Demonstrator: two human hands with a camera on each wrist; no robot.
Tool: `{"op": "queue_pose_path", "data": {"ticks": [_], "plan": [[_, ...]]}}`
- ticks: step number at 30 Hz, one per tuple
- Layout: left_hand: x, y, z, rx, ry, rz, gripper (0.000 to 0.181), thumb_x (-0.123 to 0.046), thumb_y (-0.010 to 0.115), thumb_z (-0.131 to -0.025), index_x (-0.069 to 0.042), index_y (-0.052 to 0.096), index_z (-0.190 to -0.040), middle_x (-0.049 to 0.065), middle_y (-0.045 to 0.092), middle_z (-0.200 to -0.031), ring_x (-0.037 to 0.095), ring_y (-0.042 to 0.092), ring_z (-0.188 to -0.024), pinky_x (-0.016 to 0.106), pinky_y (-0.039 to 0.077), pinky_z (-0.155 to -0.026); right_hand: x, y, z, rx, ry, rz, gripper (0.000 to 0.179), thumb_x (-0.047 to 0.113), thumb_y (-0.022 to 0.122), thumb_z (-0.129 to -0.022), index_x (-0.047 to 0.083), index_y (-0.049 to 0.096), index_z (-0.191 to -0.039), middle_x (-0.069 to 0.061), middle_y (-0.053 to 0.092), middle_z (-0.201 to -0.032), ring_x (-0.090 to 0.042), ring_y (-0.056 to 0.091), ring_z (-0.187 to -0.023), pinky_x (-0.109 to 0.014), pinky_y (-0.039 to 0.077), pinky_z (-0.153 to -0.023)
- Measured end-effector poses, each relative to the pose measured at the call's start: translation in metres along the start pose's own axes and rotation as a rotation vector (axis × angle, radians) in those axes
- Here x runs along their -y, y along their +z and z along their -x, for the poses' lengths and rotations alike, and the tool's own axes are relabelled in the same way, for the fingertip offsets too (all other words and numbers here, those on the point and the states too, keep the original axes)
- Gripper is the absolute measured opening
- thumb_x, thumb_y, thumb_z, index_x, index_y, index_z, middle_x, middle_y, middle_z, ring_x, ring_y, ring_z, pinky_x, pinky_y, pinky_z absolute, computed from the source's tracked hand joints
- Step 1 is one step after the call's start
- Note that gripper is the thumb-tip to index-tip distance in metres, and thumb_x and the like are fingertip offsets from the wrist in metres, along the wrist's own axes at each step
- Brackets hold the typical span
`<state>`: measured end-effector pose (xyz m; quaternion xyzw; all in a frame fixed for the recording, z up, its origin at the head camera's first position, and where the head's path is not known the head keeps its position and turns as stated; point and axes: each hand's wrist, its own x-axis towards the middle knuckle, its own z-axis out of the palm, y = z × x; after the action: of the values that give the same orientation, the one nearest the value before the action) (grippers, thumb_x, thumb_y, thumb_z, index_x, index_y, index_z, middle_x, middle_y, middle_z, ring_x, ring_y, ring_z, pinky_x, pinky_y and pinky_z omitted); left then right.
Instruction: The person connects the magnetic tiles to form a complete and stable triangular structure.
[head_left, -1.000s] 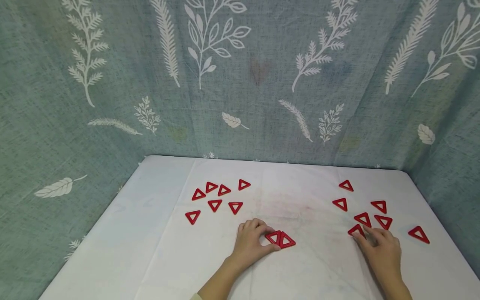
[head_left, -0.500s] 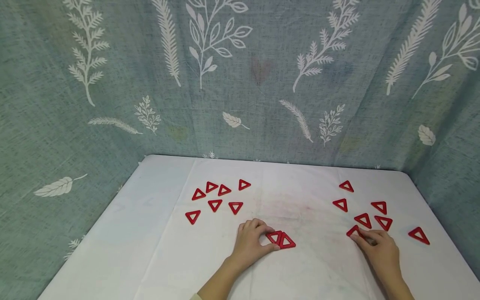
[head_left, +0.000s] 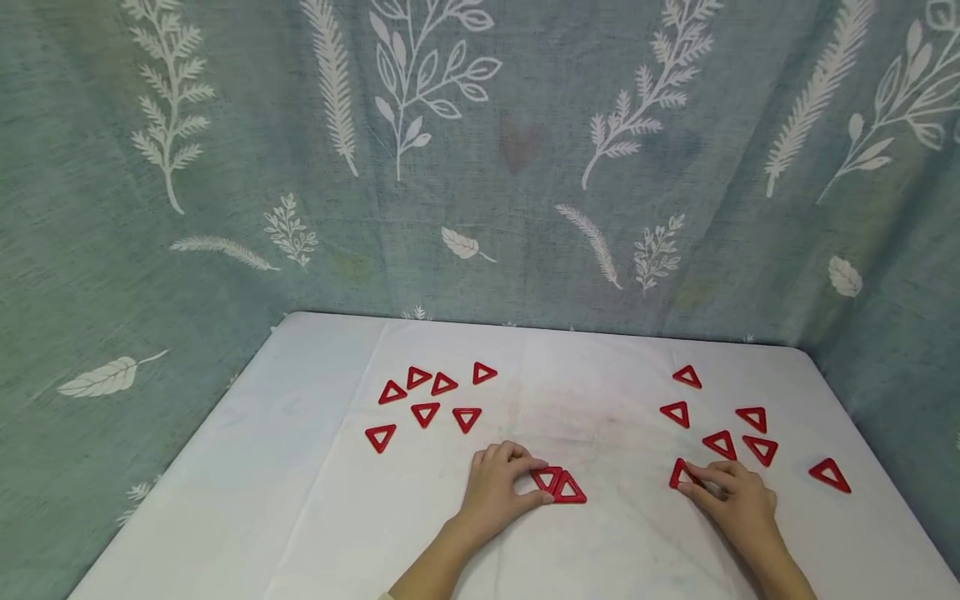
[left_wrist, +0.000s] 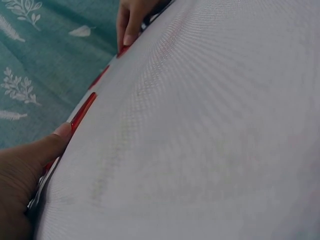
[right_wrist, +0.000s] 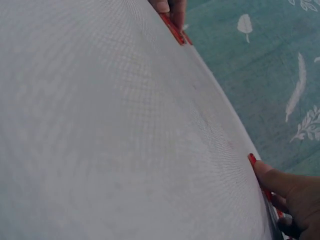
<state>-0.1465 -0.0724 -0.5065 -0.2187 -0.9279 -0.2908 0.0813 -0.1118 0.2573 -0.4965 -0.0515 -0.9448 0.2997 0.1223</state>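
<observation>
Near the front middle of the white table, my left hand (head_left: 495,483) holds a red triangle frame (head_left: 551,469) between thumb and forefinger. A second red triangle frame (head_left: 572,499) lies flat against its right side, edge to edge. Over on the right, my right hand (head_left: 738,504) pinches another red triangle frame (head_left: 676,477) by its right side, at or just above the cloth. The right wrist view shows the right thumb (right_wrist: 272,177) along that piece, its fingers partly hidden. In the left wrist view the left thumb (left_wrist: 57,140) presses on a red edge.
Several loose red triangles lie at the back left, among them one triangle (head_left: 467,410). Several more are scattered on the right, with one triangle (head_left: 719,434) just behind my right hand. A patterned green-blue curtain (head_left: 465,292) hangs around the white tabletop (head_left: 337,500).
My right hand has taken hold of a red triangle and drawn it left, away from the right-hand group. My left hand stays at the joined pair. The head view has shifted slightly.
</observation>
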Motion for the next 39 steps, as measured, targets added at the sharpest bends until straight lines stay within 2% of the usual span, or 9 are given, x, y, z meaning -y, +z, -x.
{"op": "queue_pose_path", "data": {"ticks": [9, 16, 20, 23, 29, 39], "plan": [[-0.001, 0.000, -0.002, 0.045, -0.015, 0.023, 0.040, -0.046, 0.073, -0.078, -0.032, 0.068, -0.115, -0.011, 0.051, -0.102, 0.008, 0.043, -0.095, 0.036, 0.030, -0.089, 0.002, 0.003, -0.003, 0.094, -0.080, -0.064, 0.037, 0.030, 0.082, -0.071, 0.011, 0.075, -0.102, -0.003, 0.060, -0.093, -0.019, 0.047, -0.085, -0.042, 0.019, -0.073], [-0.001, 0.000, -0.001, 0.048, 0.010, 0.019, 0.040, -0.045, 0.072, -0.079, -0.032, 0.068, -0.117, -0.010, 0.051, -0.103, 0.009, 0.043, -0.095, 0.037, 0.030, -0.088, 0.011, 0.009, -0.008, 0.142, -0.144, -0.154, 0.032, 0.029, 0.083, -0.068, 0.015, 0.077, -0.096, 0.005, 0.061, -0.087, -0.006, 0.046, -0.078, -0.040, 0.019, -0.073], [0.001, -0.001, 0.000, 0.034, 0.035, -0.001, 0.041, -0.046, 0.070, -0.080, -0.032, 0.067, -0.118, -0.010, 0.050, -0.104, 0.009, 0.043, -0.096, 0.037, 0.029, -0.089, 0.018, 0.013, -0.010, 0.153, -0.178, -0.175, 0.029, 0.028, 0.083, -0.069, 0.016, 0.077, -0.094, 0.007, 0.060, -0.084, -0.005, 0.044, -0.075, -0.039, 0.021, -0.074], [0.001, -0.001, -0.001, 0.034, 0.049, -0.002, 0.041, -0.046, 0.070, -0.080, -0.032, 0.067, -0.118, -0.009, 0.050, -0.104, 0.010, 0.043, -0.096, 0.037, 0.029, -0.089, 0.022, 0.014, -0.010, 0.176, -0.172, -0.182, 0.028, 0.027, 0.083, -0.068, 0.017, 0.077, -0.094, 0.009, 0.059, -0.084, -0.006, 0.045, -0.075, -0.038, 0.022, -0.074], [0.001, -0.001, 0.001, 0.053, 0.034, 0.008, 0.041, -0.045, 0.071, -0.080, -0.031, 0.066, -0.119, -0.009, 0.050, -0.104, 0.010, 0.043, -0.097, 0.038, 0.029, -0.089, 0.032, 0.018, -0.011, 0.264, -0.165, -0.195, 0.030, 0.033, 0.082, -0.070, 0.020, 0.076, -0.096, 0.011, 0.060, -0.086, -0.007, 0.047, -0.082, -0.038, 0.025, -0.077], [0.001, 0.002, -0.001, 0.049, 0.049, 0.008, 0.041, -0.044, 0.070, -0.081, -0.031, 0.066, -0.120, -0.009, 0.050, -0.105, 0.010, 0.042, -0.097, 0.038, 0.029, -0.090, 0.038, 0.021, -0.013, 0.331, -0.196, -0.187, 0.030, 0.034, 0.082, -0.068, 0.023, 0.077, -0.096, 0.014, 0.059, -0.086, -0.008, 0.045, -0.085, -0.038, 0.026, -0.077]]}}
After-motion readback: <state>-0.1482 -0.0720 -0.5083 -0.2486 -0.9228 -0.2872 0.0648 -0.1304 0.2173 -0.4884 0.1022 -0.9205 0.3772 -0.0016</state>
